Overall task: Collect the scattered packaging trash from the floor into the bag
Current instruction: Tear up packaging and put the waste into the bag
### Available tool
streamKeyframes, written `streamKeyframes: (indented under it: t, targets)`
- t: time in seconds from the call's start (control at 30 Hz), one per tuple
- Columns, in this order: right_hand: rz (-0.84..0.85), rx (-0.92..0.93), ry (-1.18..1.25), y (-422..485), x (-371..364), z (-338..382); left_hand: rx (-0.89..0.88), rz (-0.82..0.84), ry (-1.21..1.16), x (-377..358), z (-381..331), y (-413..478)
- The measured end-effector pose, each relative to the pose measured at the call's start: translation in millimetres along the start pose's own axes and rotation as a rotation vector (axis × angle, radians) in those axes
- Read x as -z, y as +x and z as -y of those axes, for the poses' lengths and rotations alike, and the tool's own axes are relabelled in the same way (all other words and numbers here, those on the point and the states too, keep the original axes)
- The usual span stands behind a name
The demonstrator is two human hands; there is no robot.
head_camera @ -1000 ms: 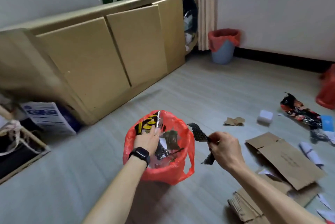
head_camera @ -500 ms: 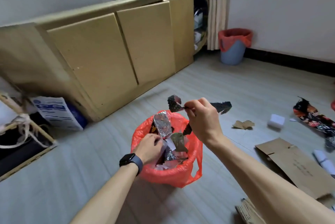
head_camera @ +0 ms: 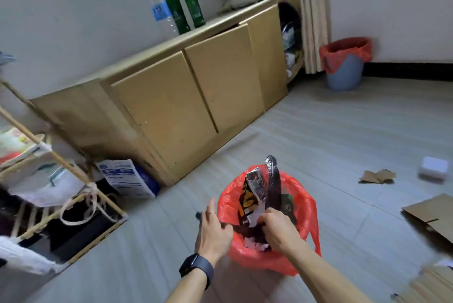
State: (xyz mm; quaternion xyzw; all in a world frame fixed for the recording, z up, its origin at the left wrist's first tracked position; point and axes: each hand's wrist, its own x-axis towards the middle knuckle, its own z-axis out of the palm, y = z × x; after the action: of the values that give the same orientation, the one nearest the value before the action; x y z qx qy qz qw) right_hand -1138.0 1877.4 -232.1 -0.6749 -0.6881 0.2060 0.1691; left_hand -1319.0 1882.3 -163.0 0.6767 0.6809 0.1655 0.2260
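Note:
The red plastic bag [head_camera: 305,204] stands open on the floor just in front of me, stuffed with wrappers. A silver-lined snack wrapper [head_camera: 256,184] sticks up out of it. Beside that wrapper, one end of a long black patterned wrapper [head_camera: 273,180] rises above the rim. My right hand [head_camera: 280,229] grips this black wrapper low down inside the bag's mouth. My left hand [head_camera: 214,230], with a watch on its wrist, is at the bag's near left rim. It pinches the dark strip that runs across to my right hand.
A tan cabinet [head_camera: 171,116] with bottles [head_camera: 174,6] on top stands behind the bag. A bamboo rack [head_camera: 49,180] and a white sack [head_camera: 125,180] are at the left. A brown paper scrap [head_camera: 377,176], a white box [head_camera: 432,168] and flat cardboard [head_camera: 434,214] lie at the right. A blue bin [head_camera: 344,70] stands far right.
My right hand carried the black wrapper from the floor side up over the bag and down into its mouth. My left hand shifted from inside the rim to its near left edge.

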Motion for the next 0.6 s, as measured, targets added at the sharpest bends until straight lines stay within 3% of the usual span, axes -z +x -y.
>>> streamKeyframes:
  t: [0.07,0.13,0.3,0.47,0.6]
  targets:
    - [0.145,0.001,0.051,-2.9,-0.2,-8.0,-0.119,0.111,0.070,-19.2,-5.9,-1.6]
    - [0.188,0.031,0.092,-3.9,8.9,-15.4,-0.202,0.261,0.163,-42.8,-14.0,-2.5]
    - [0.056,0.080,0.180,-14.5,26.7,-55.3,-0.191,0.397,0.335,-93.0,-26.5,-1.1]
    - [-0.205,0.266,0.018,-26.3,28.1,-76.6,-0.260,0.303,0.556,-111.2,-40.1,12.2]
    - [-0.266,0.071,-0.065,-39.7,19.9,-90.8,-0.369,0.250,0.762,-116.7,-35.4,31.2]
